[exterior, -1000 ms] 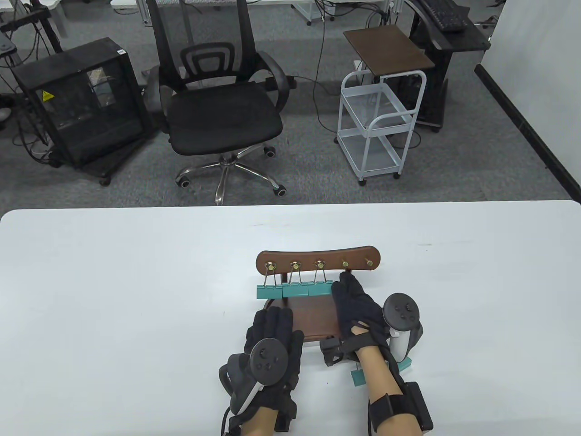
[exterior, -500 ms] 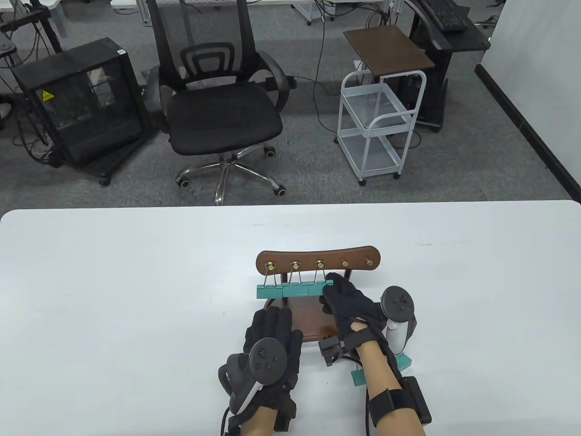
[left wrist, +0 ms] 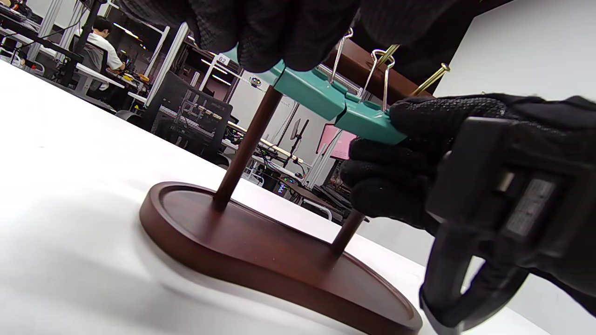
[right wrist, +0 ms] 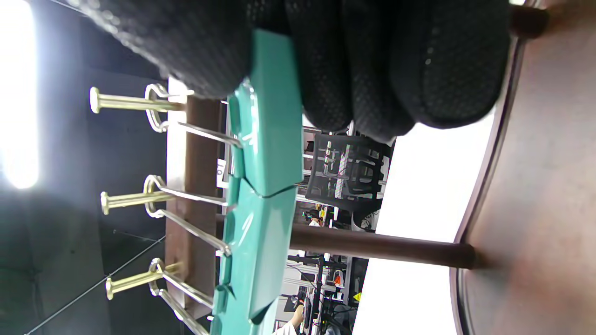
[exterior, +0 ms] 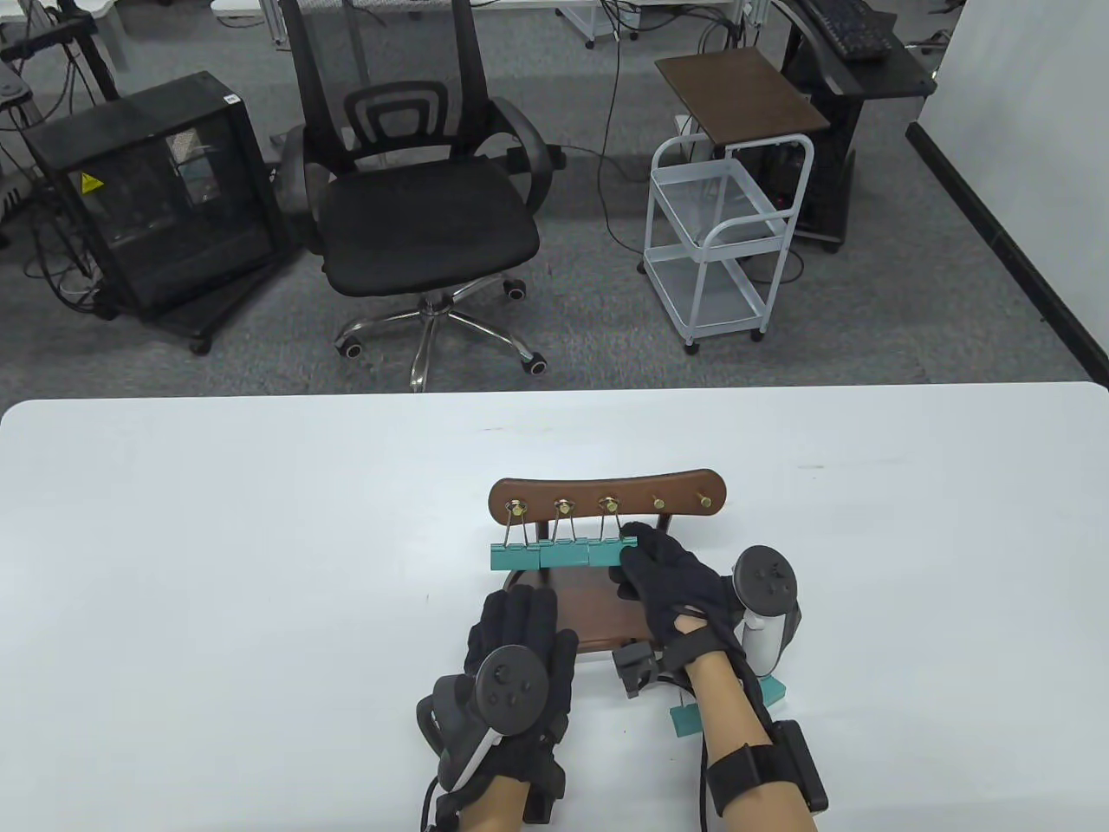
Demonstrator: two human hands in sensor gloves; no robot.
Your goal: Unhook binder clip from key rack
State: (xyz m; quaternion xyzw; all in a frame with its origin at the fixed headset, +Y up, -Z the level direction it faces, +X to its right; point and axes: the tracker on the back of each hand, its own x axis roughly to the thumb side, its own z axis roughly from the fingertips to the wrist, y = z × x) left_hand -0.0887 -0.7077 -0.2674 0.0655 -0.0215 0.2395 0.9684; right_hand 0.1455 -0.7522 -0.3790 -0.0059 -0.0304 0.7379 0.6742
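White bench [exterior: 260, 537] carries a dark wooden key rack [exterior: 606, 496]; left hand [exterior: 520, 646] lies flat on its base. Right hand [exterior: 667, 576] pinches the rightmost hanging teal binder clip [exterior: 611, 551]; best lift its wire loop straight off the brass peg.

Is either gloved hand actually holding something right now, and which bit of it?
Yes: the right hand pinches the teal body of the rightmost hanging binder clip, still on its hook. The left hand rests by the key rack base, holding nothing.
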